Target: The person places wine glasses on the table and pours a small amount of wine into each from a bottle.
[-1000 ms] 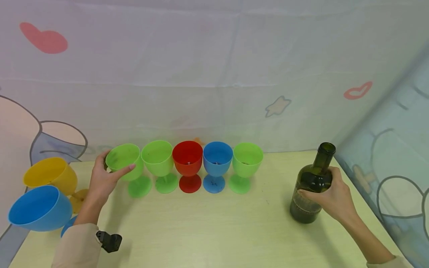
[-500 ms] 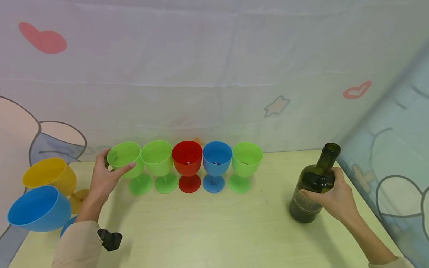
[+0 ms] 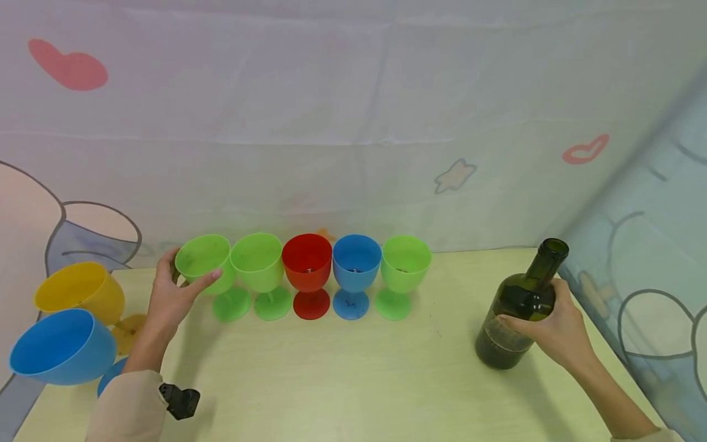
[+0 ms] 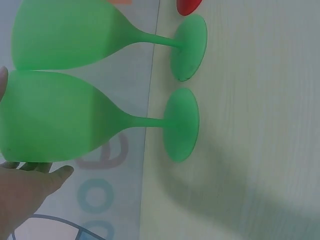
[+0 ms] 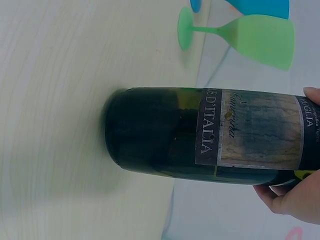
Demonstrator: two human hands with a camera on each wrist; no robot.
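Observation:
My left hand grips the bowl of the leftmost green goblet, thumb in front and fingers round its left side. In the left wrist view that goblet's foot is at the tabletop, and its bowl touches the neighbouring green goblet. At the right, my right hand holds a dark green wine bottle round its upper body. The bottle leans to the right, its neck pointing up and right. Its label shows in the right wrist view, its base close to or on the table.
Right of the green pair stand a red goblet, a blue goblet and another green goblet, with small bits inside. A yellow goblet and a large blue goblet stand left of my forearm. A printed cloth hangs behind the table.
The bottle has tilted further to the right in my right hand, its base staying near the same spot. The leftmost green goblet has shifted slightly right, against its neighbour.

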